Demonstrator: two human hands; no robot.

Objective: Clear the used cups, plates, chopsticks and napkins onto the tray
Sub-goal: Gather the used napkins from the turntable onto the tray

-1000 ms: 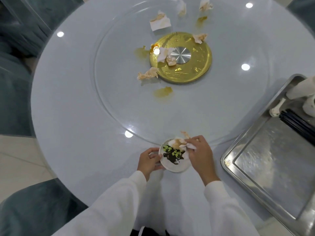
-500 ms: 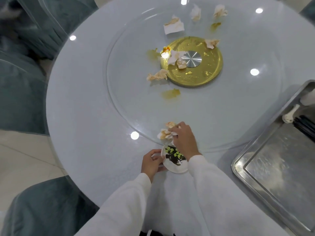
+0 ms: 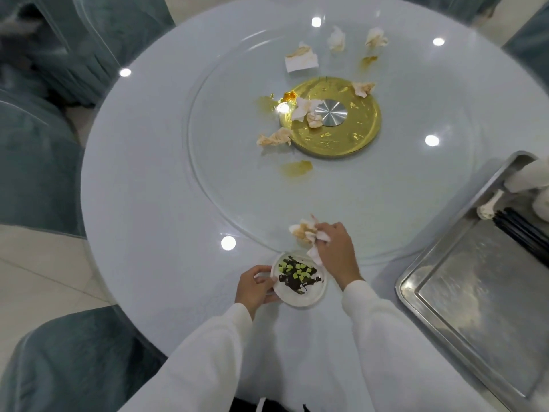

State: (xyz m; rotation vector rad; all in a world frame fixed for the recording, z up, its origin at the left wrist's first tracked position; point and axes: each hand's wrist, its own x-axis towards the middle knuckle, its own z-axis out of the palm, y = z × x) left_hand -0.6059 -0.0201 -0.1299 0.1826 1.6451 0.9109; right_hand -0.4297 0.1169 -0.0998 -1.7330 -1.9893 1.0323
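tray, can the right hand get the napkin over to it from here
Probably yes: the right hand grips the napkin, and the table between it and the tray looks bare, as does the tray's near half.

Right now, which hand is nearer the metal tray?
Right. The right hand grips stained napkins left of the metal tray; the left hand holds the small plate, farther left.
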